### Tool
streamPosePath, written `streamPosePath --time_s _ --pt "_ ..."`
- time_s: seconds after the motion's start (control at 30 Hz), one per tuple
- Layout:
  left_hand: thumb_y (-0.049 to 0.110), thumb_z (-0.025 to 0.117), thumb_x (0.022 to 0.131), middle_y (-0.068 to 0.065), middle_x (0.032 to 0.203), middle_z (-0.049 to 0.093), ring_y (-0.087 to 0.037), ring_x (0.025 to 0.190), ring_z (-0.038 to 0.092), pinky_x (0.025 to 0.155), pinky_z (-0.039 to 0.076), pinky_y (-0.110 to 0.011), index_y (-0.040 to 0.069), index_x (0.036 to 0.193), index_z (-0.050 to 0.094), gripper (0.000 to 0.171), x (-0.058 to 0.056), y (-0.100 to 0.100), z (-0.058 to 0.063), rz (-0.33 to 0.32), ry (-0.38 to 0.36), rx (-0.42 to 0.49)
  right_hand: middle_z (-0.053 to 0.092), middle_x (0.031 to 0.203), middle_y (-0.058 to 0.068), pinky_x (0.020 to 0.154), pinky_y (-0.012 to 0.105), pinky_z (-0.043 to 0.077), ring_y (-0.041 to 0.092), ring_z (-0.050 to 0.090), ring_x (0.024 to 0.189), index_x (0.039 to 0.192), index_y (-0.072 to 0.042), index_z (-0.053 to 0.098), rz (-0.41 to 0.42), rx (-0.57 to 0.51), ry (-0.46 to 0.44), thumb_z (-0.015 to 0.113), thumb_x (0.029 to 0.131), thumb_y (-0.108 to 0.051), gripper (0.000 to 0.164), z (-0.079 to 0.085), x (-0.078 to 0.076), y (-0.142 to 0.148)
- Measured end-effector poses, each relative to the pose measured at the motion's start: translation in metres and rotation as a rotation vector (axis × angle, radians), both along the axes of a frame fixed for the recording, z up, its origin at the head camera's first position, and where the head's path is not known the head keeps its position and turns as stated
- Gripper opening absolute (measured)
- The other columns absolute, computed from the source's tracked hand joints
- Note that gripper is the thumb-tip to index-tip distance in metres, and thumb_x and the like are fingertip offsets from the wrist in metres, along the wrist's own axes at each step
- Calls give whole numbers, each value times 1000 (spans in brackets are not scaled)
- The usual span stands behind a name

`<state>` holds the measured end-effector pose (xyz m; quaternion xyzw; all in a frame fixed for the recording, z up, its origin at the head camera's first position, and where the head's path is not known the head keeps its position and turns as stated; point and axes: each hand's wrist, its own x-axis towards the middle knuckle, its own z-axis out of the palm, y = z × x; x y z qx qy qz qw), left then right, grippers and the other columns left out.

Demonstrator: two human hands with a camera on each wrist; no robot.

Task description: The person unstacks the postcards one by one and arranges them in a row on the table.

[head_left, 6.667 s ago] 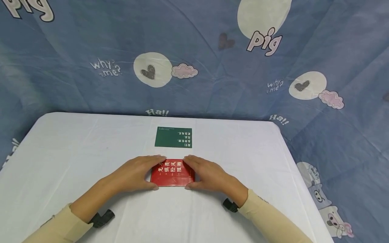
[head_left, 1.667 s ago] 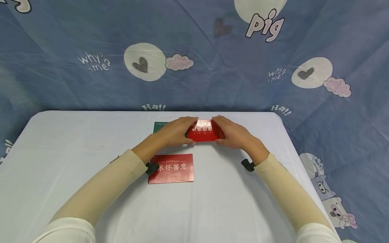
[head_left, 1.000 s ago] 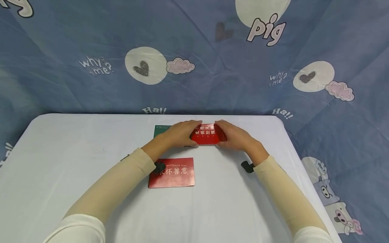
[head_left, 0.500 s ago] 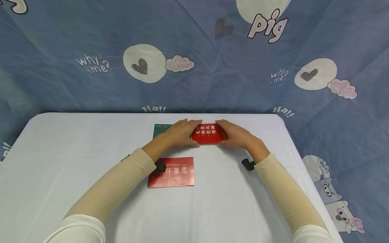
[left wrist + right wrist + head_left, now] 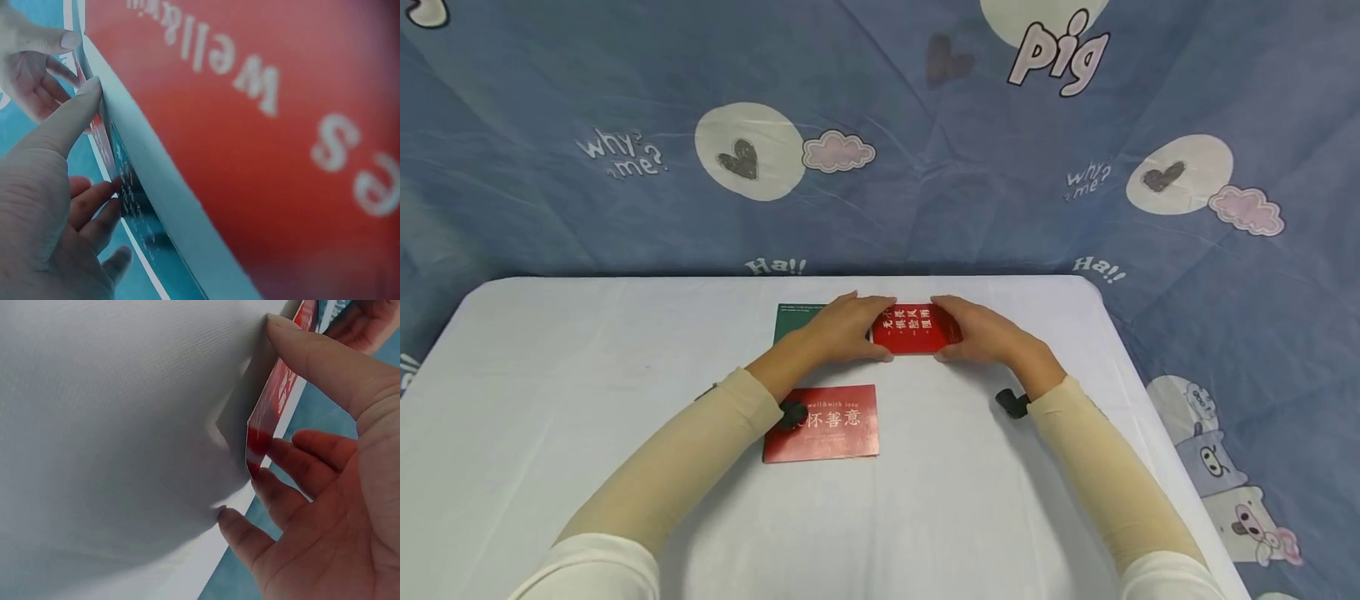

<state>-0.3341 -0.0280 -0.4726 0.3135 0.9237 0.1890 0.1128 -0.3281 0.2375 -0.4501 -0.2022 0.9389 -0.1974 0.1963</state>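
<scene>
A red card with white characters (image 5: 913, 329) lies near the far edge of the table, right of a green card (image 5: 796, 321). My left hand (image 5: 848, 327) holds its left end, thumb at the near edge and fingers at the far edge. At the other end, my right hand (image 5: 988, 335) holds it the same way; in the right wrist view the red card's end (image 5: 261, 440) bends up slightly between thumb and fingers. A second red card (image 5: 842, 421), lettered in English and Chinese, lies nearer me, partly under my left wrist. My left hand and forearm hide part of the green card.
A white cloth covers the table (image 5: 962, 500). Behind it hangs a blue patterned curtain (image 5: 910, 225), which also runs down the right side. A small black wrist camera (image 5: 1013, 404) sits under my right wrist, another (image 5: 792, 415) over the nearer red card.
Several seconds ago the characters card lay in front of the green one. Both hands have carried it away and right, uncovering the second red card. In the last half second the hands have barely moved.
</scene>
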Motion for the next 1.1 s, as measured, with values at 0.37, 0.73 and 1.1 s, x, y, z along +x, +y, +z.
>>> streamPosePath --time_s 0.37,0.73,1.1 --pt "45 87 84 -8 164 42 -25 152 38 128 13 -50 8 164 32 104 2 -2 1 14 0 -3 38 164 15 120 53 35 35 36 149 163 -7 33 37 -21 23 86 87 -21 94 -2 -3 0" --pt "40 87 86 -8 167 37 -25 155 30 128 17 -43 7 165 30 102 8 -1 5 13 35 13 34 166 17 122 53 32 36 32 152 163 -4 32 23 -21 69 85 87 -22 95 1 6 -2" --pt "41 90 83 -8 168 35 -26 155 29 128 20 -45 9 166 27 109 14 -5 13 32 31 0 34 167 14 121 53 34 33 30 154 163 -7 33 20 -13 129 87 87 -32 97 6 17 -11"
